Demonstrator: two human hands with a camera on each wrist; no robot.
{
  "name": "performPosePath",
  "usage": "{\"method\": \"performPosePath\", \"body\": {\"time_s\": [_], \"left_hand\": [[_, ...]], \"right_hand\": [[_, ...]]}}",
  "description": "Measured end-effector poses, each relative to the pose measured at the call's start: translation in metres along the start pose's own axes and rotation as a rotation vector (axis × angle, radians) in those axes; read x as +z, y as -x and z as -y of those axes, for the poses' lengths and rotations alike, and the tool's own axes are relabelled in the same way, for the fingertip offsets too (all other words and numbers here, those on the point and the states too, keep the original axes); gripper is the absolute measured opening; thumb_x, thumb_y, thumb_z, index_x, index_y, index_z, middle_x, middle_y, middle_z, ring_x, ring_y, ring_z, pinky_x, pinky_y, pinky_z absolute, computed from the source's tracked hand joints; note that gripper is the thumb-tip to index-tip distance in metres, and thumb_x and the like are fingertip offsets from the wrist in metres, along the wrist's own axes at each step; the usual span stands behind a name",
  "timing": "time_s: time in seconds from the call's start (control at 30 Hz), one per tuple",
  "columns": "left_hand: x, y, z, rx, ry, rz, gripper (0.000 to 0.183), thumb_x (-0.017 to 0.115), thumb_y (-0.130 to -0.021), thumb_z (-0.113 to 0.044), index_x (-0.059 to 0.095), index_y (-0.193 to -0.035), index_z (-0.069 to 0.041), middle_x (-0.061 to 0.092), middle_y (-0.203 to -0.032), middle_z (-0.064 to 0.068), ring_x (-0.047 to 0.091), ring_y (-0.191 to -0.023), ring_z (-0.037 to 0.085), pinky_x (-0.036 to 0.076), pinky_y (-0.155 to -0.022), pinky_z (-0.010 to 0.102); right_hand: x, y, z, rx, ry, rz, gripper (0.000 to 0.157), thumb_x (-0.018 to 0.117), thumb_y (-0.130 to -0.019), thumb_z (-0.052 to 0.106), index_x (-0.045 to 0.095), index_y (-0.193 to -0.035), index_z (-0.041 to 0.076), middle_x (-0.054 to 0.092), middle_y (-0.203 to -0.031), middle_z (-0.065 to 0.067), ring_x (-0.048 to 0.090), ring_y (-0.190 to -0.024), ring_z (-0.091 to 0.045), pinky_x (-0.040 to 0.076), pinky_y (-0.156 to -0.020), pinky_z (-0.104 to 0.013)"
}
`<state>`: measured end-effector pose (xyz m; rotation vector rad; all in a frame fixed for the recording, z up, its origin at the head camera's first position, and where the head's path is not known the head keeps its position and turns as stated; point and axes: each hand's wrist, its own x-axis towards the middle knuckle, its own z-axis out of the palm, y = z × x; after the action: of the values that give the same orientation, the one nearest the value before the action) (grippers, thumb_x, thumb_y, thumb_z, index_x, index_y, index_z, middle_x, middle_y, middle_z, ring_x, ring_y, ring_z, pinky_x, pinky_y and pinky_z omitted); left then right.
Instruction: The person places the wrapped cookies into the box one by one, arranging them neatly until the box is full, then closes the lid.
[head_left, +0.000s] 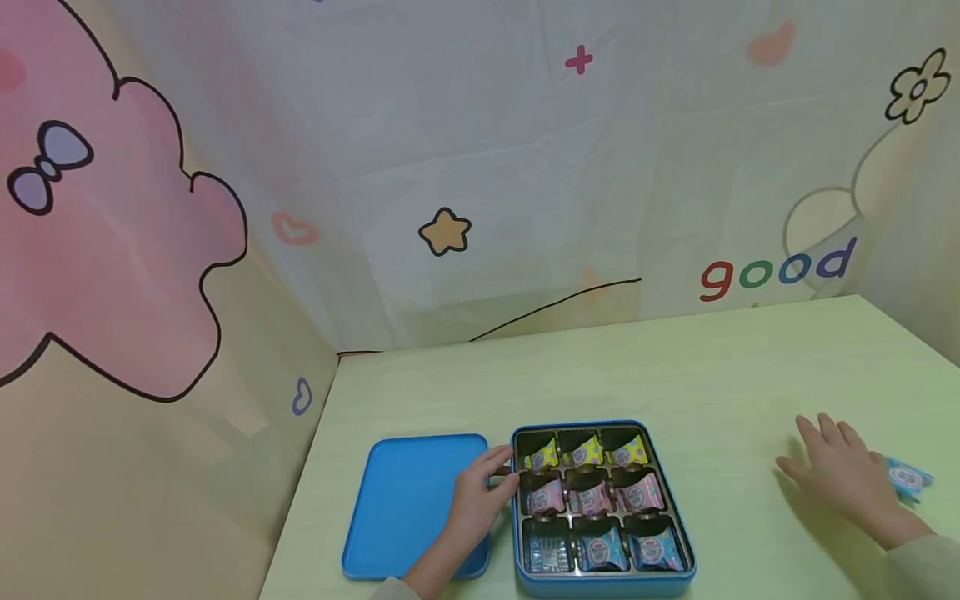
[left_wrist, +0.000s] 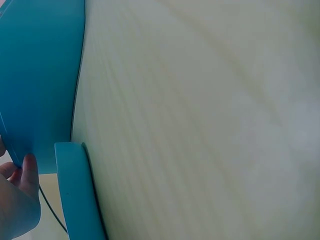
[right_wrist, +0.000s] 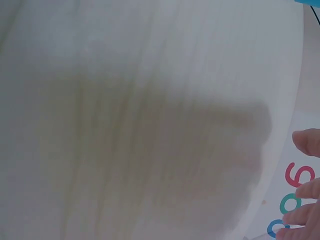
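A blue tin (head_left: 607, 585) has rows of compartments holding wrapped candies: yellow candies (head_left: 583, 451) at the back, pink candies (head_left: 591, 498) in the middle, blue candies (head_left: 602, 550) at the front. In the front left compartment (head_left: 547, 550) the bare patterned bottom shows. My left hand (head_left: 480, 492) touches the tin's left side with its fingertips and thumb, its forearm over the lid. The left wrist view shows the thumb and fingers at the tin's edge (left_wrist: 40, 90). My right hand (head_left: 843, 475) is over the table, fingers spread, holding nothing. Just right of it lies a loose blue candy (head_left: 906, 477), partly hidden.
A flat blue lid (head_left: 405, 500) lies on the table left of the tin. The pale table (head_left: 720, 383) meets a printed cloth backdrop (head_left: 525, 167) at its rear edge and left side.
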<state>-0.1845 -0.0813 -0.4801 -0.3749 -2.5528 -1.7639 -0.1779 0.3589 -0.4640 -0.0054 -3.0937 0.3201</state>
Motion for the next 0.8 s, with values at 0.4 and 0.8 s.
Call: {"method": "performPosePath", "body": {"time_s": [0.4, 0.8], "left_hand": [[0.002, -0.002, 0.004, -0.011, 0.001, 0.002, 0.04, 0.058, -0.085, -0.016, 0.053, -0.122, -0.002, 0.05, -0.128, 0.012, 0.058, -0.1, 0.025, 0.053, -0.075, 0.023], [0.001, -0.001, 0.005, -0.011, 0.003, 0.001, 0.04, 0.057, -0.085, -0.016, 0.053, -0.122, -0.002, 0.049, -0.128, 0.011, 0.057, -0.1, 0.024, 0.052, -0.075, 0.021]], "right_hand": [[-0.005, 0.003, -0.016, 0.079, 0.033, 0.012, 0.08, 0.042, -0.085, 0.055, 0.032, -0.121, -0.016, 0.021, -0.126, -0.041, 0.02, -0.111, -0.057, 0.026, -0.078, -0.074], [-0.011, 0.005, -0.042, 0.152, 0.058, 0.039, 0.076, 0.04, -0.086, 0.054, 0.036, -0.115, -0.016, 0.031, -0.118, -0.04, 0.028, -0.103, -0.056, 0.035, -0.069, -0.07]]}}
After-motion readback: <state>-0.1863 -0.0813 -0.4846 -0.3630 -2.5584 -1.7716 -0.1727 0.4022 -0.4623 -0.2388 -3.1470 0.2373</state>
